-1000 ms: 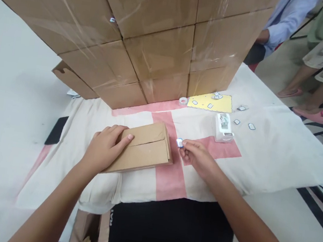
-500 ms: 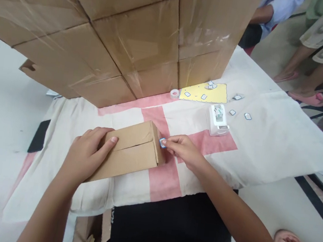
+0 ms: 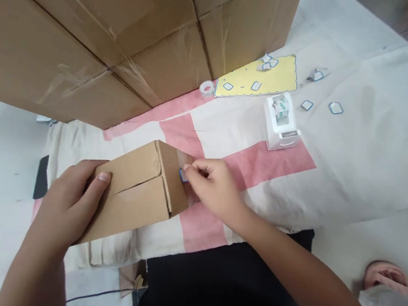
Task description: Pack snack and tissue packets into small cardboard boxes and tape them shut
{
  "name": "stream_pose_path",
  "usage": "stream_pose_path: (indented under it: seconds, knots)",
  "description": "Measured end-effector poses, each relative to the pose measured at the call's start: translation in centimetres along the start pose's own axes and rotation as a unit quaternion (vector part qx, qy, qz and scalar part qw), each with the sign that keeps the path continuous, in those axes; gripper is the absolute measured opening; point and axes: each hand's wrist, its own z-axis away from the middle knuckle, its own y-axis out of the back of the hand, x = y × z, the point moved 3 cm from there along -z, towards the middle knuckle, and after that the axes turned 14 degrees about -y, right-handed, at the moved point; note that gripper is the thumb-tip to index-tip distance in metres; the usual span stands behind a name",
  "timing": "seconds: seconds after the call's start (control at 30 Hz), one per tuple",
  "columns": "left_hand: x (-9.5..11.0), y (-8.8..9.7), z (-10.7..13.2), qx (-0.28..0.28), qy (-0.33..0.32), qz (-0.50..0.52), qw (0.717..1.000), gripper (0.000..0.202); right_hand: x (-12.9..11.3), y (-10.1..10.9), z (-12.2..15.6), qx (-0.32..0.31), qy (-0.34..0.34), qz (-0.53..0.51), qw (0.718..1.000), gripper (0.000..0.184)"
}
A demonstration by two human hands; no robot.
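A small brown cardboard box [image 3: 136, 189] lies tilted on the cloth, its end face turned to the right. My left hand [image 3: 75, 197] grips its left part, thumb on top and fingers over the far side. Between the thumb and finger of my right hand [image 3: 211, 183] is a small blue-edged sticker [image 3: 184, 174], held against or very close to the box's end face; whether it touches cannot be made out. Clear tape shows on that end face near the fingertips.
Large taped cartons [image 3: 158, 43] wall off the back. A white tape dispenser [image 3: 281, 120] stands at the right. Near it are a tape roll [image 3: 207, 88], a yellow sheet [image 3: 242, 81] bearing several blue-edged pieces, and loose ones [image 3: 336, 108]. A dark phone-like object [image 3: 41, 177] lies far left.
My head view has shifted closer and to the right. The box's end face is turned more toward me, and the sticker in my right hand stays at that face.
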Motion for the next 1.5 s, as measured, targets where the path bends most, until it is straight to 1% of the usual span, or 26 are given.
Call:
stream_pose_path:
  seconds: [0.07,0.23,0.4,0.5,0.57,0.7,0.83,0.9,1.0,1.1,1.27,1.4,1.5]
  knots:
    - [0.0,0.0,0.0,0.001,0.007,0.002,1.0,0.049,0.1,-0.3,0.1,0.015,0.015,0.017,1.0,0.041]
    - [0.1,0.1,0.1,-0.002,0.01,0.01,1.0,0.046,0.4,-0.7,0.2,0.04,0.013,0.028,0.999,0.045]
    - [-0.1,0.2,0.3,0.006,0.024,-0.001,1.0,0.046,0.6,-0.8,0.0,0.06,0.027,0.069,0.995,0.044]
    - [0.0,0.2,0.3,0.007,0.023,0.002,1.0,0.045,0.8,-0.7,-0.2,0.069,0.014,0.069,0.995,0.046]
    - [0.1,0.1,0.3,0.007,0.022,0.003,1.0,0.045,1.0,-0.7,-0.3,0.067,0.003,0.066,0.996,0.045]
    - [0.0,0.1,0.3,0.009,0.027,0.003,1.0,0.044,0.9,-0.8,-0.3,0.065,0.017,0.067,0.995,0.043]
    - [-0.1,0.1,0.4,0.013,0.027,0.0,1.0,0.045,0.7,-0.8,-0.3,0.052,-0.017,0.008,0.998,0.046]
    - [-0.1,0.2,0.4,0.01,0.029,-0.002,1.0,0.045,0.4,-0.5,-0.3,0.047,-0.023,-0.022,0.998,0.046]
    - [0.1,0.2,0.4,0.011,0.031,0.0,0.999,0.044,0.2,-0.1,-0.2,0.025,-0.019,-0.042,0.999,0.039]
    - [0.1,0.1,0.4,0.013,0.028,0.011,0.999,0.043,0.3,0.5,0.0,0.006,-0.026,-0.039,0.999,0.032]
    - [0.0,0.0,0.4,0.034,0.01,0.031,0.999,0.045,0.3,0.6,0.0,-0.001,-0.034,-0.019,0.999,0.039]
    - [-0.3,0.0,0.5,0.035,0.01,0.037,0.999,0.044,-0.1,0.2,-0.2,-0.005,-0.021,-0.028,0.999,0.044]
    - [-0.4,0.0,0.6,0.038,0.009,0.035,0.999,0.044,-0.4,0.1,-0.1,0.002,-0.009,-0.027,1.0,0.045]
